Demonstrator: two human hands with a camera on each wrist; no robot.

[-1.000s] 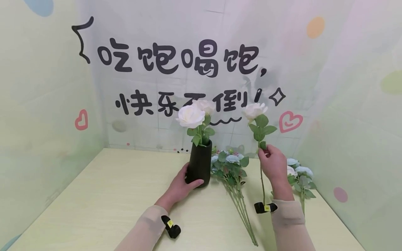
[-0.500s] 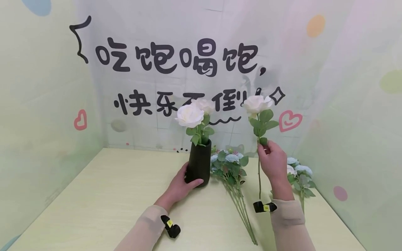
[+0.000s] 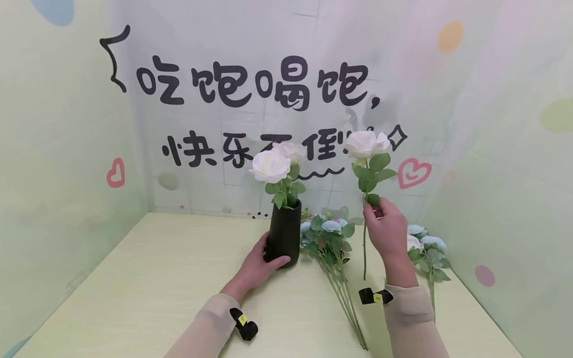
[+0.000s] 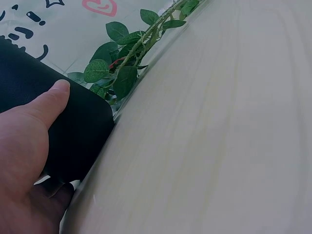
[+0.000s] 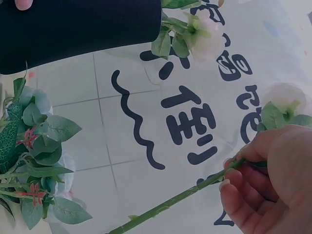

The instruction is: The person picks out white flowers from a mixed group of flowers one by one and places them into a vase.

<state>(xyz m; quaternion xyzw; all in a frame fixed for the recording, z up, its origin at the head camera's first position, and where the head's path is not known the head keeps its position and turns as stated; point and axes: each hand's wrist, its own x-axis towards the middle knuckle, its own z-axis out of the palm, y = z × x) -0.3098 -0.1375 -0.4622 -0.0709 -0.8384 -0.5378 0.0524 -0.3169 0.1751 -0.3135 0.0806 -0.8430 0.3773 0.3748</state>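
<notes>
A black vase (image 3: pixel 285 233) stands upright on the table, holding white roses (image 3: pixel 271 165) with green leaves at its mouth. My left hand (image 3: pixel 257 266) grips the vase low down, thumb across its front; in the left wrist view the thumb lies on the dark wall and the other fingers go behind. To the right, my right hand (image 3: pixel 387 228) pinches the stem of another white rose (image 3: pixel 367 144) just under its leaves. That rose is upright in the air, its bare stem (image 5: pixel 165 204) hanging below the fingers, apart from the vase.
A bunch of blue flowers (image 3: pixel 330 233) lies on the table (image 3: pixel 179 278) right of the vase, its stems pointing toward me. Farther right, partly behind my right arm, lie more blue and white flowers (image 3: pixel 431 246). A printed backdrop (image 3: pixel 250 30) closes off the back and sides.
My right hand has risen slightly and shifted a little left with the white rose, whose lower stem end now shows. The left hand and the vase stay in place.
</notes>
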